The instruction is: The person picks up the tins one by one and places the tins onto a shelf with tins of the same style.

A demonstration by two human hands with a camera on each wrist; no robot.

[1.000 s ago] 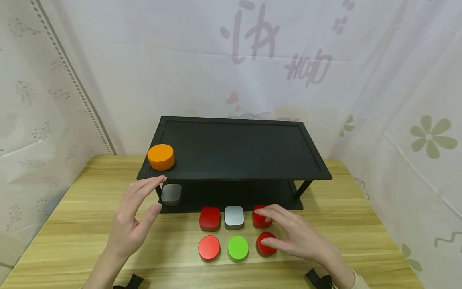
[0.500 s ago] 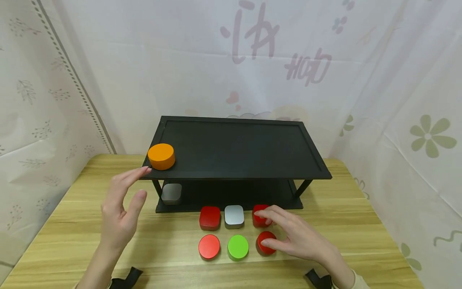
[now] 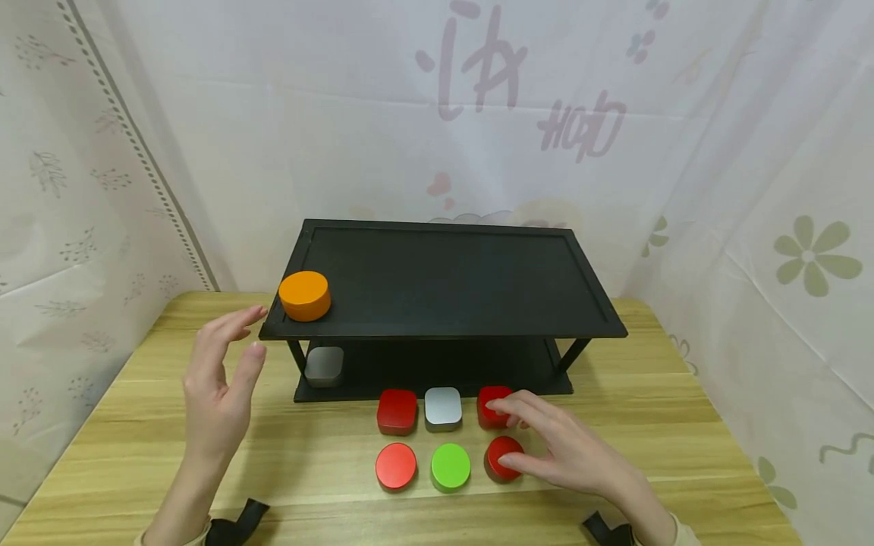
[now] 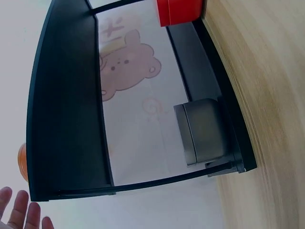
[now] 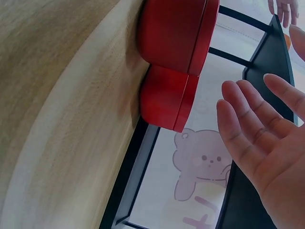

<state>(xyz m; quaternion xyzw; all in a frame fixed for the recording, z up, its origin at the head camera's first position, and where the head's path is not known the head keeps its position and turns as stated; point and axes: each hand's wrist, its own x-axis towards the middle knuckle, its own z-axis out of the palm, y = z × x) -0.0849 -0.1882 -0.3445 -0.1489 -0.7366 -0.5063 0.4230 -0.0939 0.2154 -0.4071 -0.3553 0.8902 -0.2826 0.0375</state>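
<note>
Patterned pale cloth (image 3: 273, 174) hangs behind and beside my wooden table (image 3: 696, 455). On the table stands a black two-tier shelf (image 3: 444, 280). My left hand (image 3: 218, 383) is just beside the shelf's left end, fingers loosely bent and thumb held apart. My right hand (image 3: 567, 447) hovers with relaxed fingers and spread thumb over a red square block (image 3: 488, 418) and a dark red round block (image 3: 504, 447). The orange round block (image 3: 304, 297) sits at the upper tier's left end, nearest my left hand; the grey square block (image 3: 324, 367) rests below. Left of my right hand lie another red square block (image 3: 397, 413), a silver-white square block (image 3: 443, 408), a bright red round block (image 3: 396, 465) and a green round block (image 3: 451, 465).
</note>
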